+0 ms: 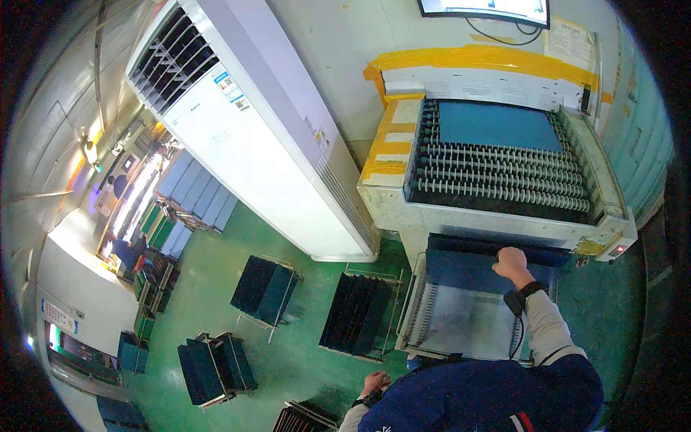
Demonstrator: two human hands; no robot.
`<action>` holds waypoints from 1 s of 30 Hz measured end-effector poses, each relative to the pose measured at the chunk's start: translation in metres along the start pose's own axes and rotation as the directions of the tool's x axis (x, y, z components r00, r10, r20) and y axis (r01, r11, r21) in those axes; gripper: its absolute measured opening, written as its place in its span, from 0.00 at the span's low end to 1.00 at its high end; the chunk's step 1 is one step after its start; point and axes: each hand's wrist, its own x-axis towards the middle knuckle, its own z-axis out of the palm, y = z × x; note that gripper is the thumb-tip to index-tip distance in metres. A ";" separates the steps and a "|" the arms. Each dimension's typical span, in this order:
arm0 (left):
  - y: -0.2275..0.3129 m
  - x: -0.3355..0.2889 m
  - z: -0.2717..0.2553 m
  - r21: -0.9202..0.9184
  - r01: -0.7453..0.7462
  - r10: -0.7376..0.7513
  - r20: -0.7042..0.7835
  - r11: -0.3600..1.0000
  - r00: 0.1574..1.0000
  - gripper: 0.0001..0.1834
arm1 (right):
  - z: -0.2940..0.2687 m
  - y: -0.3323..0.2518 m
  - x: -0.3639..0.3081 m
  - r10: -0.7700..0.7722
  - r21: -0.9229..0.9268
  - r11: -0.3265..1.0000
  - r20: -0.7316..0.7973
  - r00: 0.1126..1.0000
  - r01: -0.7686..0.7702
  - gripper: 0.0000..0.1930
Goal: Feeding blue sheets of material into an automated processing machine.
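My right hand (511, 265) is closed at the upper edge of a dark blue flat panel (461, 270). That panel stands in a rack (414, 306) with ridged, slotted sides, just below the front of the roller machine. Other dark panels stand behind it, partly hidden. Low beside my body, my left hand (376, 381) hangs with curled fingers and nothing visible in it. On the rollers of the machine (497, 180) lies a blue panel (497, 124) at the far end.
Several wire racks of dark panels, such as one rack (360, 313) and another (265, 289), stand on the green floor (302, 374) to my left. A tall white air conditioner (252, 144) rises beside the machine. A screen (489, 9) hangs above. People work far left.
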 end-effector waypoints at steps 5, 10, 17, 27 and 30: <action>0.000 0.001 0.000 0.008 -0.004 0.004 0.001 1.000 1.000 0.13 | 0.001 0.002 0.001 -0.005 -0.013 1.000 -0.002 1.000 0.005 0.15; -0.008 0.015 -0.011 -0.004 0.010 -0.010 0.028 1.000 1.000 0.13 | 0.006 0.001 0.004 -0.012 -0.009 1.000 -0.033 0.999 0.012 0.15; 0.000 0.002 -0.002 0.015 -0.002 0.002 0.002 1.000 1.000 0.13 | 0.007 0.003 0.002 -0.002 -0.018 1.000 -0.040 0.999 0.001 0.15; 0.004 -0.004 -0.001 0.018 0.013 -0.014 0.027 1.000 1.000 0.11 | 0.004 0.001 0.001 0.007 -0.011 1.000 -0.017 1.000 -0.007 0.14; 0.004 -0.006 0.001 0.031 0.014 -0.015 0.006 0.999 1.000 0.10 | 0.006 0.002 0.002 0.005 -0.016 1.000 -0.039 0.999 -0.005 0.15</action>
